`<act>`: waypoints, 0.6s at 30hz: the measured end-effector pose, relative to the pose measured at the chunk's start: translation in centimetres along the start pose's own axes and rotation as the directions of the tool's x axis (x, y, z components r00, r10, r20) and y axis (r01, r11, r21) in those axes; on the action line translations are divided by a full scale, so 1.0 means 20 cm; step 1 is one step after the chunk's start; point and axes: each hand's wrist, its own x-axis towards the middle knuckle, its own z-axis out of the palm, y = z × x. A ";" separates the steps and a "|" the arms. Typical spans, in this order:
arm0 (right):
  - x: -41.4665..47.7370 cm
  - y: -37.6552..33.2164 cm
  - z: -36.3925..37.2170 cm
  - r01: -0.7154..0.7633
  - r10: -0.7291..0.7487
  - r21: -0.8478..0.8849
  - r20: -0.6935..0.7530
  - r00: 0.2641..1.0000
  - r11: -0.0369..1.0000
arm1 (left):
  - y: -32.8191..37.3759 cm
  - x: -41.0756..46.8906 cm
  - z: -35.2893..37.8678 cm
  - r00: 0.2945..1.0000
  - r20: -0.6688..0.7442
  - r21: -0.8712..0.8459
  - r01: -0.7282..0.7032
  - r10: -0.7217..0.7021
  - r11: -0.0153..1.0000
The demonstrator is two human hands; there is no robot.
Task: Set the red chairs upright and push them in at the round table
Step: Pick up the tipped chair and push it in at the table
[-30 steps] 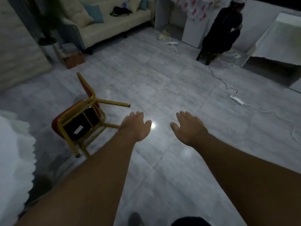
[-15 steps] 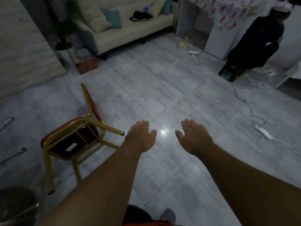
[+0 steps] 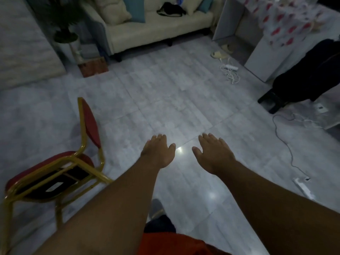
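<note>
A red chair [image 3: 55, 173] with a gold metal frame lies tipped over on the grey tiled floor at the lower left. Its black seat underside faces me and its red backrest points away. My left hand [image 3: 158, 153] is stretched out palm down, to the right of the chair and not touching it. My right hand [image 3: 211, 153] hovers beside it, also palm down with fingers apart. Both hands hold nothing. The round table is not in view.
A cream sofa [image 3: 156, 28] stands at the back, with a potted plant [image 3: 66, 35] and a brown box [image 3: 93, 68] to its left. A person in black [image 3: 312, 76] sits on a stool at the right. Cables and a power strip [image 3: 303, 187] lie on the right floor.
The view has swung left and moved forward, so the chair now sits closer and lower left. Both hands stay outstretched and empty. The white edge at the far left has gone from view.
</note>
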 end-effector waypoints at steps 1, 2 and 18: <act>0.09 0.00 -0.05 0.002 -0.002 -0.010 0.001 1.000 1.000 | 0.02 0.09 -0.06 1.000 -0.003 -0.014 -0.004 0.004 1.000; 0.19 0.01 -0.09 0.004 -0.004 -0.017 0.004 1.000 1.000 | 0.04 0.18 -0.11 1.000 -0.007 -0.026 -0.010 0.010 1.000; 1.81 -0.23 -0.56 0.381 -0.375 -0.070 0.090 0.923 0.922 | -0.08 1.30 -0.79 0.932 -0.106 -0.185 0.323 -0.346 0.928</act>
